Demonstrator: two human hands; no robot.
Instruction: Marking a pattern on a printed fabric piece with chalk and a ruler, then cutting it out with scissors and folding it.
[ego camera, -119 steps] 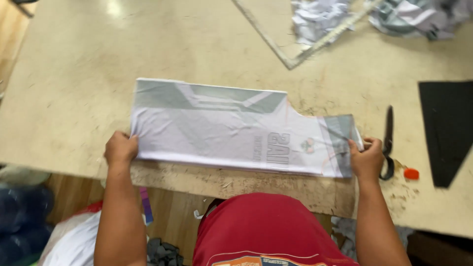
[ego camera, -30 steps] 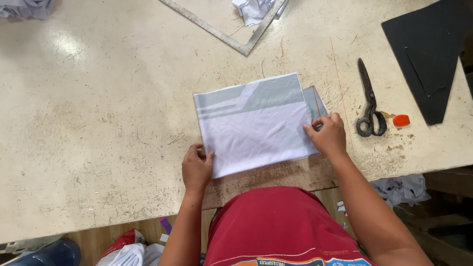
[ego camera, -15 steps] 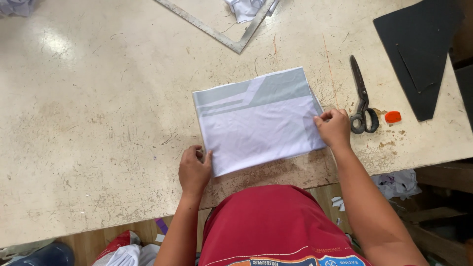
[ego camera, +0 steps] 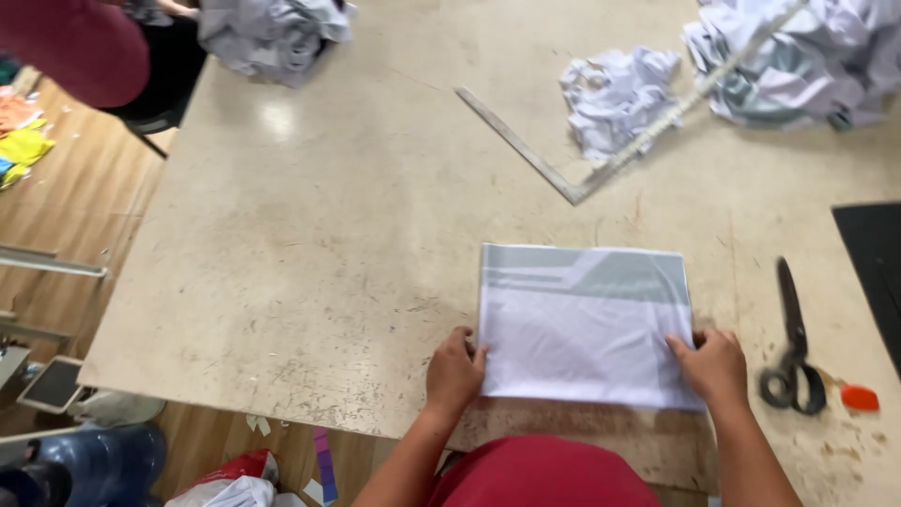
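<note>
Folded garment [ego camera: 582, 324], white with a grey-green band along its far edge, lies flat as a neat rectangle near the front edge of the worktop [ego camera: 310, 263]. Left hand [ego camera: 454, 371] pinches its near-left corner, fingers curled onto the cloth; right hand [ego camera: 715, 364] clamps the near-right corner the same way. Just right of that hand, black scissors [ego camera: 790, 343] lie closed, a small orange object [ego camera: 860, 398] beside their handles. A dark sheet [ego camera: 873, 268] sits at the right edge. Farther back, a metal L-square [ego camera: 601, 169] rests across crumpled white cloth [ego camera: 615, 94], with more bundled fabric [ego camera: 807, 61] behind.
</note>
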